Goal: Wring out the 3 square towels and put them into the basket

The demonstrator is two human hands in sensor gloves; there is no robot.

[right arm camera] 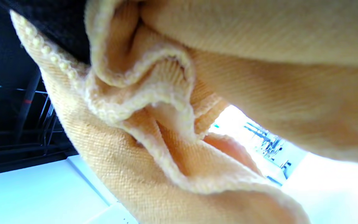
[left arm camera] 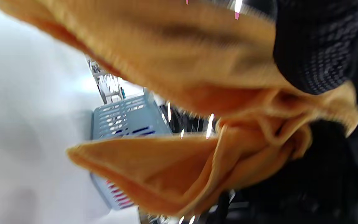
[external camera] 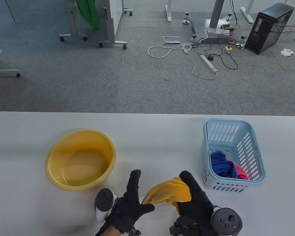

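Near the table's (external camera: 162,127) front edge, left of the basket (external camera: 257,157): left hand (external camera: 129,206), fingers straight, beside the yellow towel (external camera: 168,193); right hand (external camera: 195,196) clamped on its bunched end. Soft, limp, likely damp; grip both ends

Even daylight overhead; wrist views blurred, overexposed.

Count, table view:
- Towels: 3. One yellow towel (external camera: 168,193) at bottom centre; one blue towel (external camera: 221,164) and one red towel (external camera: 241,172) inside the basket.
- Basket (external camera: 250,137): 1, right.
- Yellow basin (external camera: 81,159): 1, left.
- Gloved hands: 2, bottom edge.
- Desk (external camera: 147,127): 1.
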